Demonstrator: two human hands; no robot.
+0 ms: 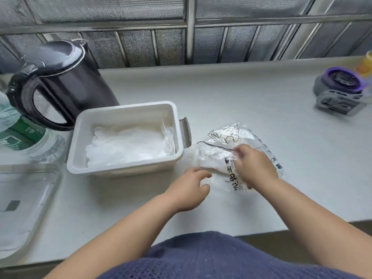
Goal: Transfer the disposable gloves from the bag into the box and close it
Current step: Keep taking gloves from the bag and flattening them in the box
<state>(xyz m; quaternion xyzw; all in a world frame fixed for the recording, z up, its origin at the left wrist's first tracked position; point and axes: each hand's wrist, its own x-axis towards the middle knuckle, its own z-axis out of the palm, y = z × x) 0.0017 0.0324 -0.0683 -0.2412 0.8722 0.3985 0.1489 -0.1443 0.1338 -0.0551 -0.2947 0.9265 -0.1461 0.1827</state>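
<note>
The bag (225, 141) lies under the right hand (254, 164), which pinches its top, while the left hand (189, 190) grips its nearer end, with the open box (124, 169), holding gloves (128, 146), just beyond and left of that nearer left hand.

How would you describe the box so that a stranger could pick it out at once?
Start at the white counter and find the black kettle at its left. The box stands just in front of it: the only white open tub, with gloves inside.
</note>
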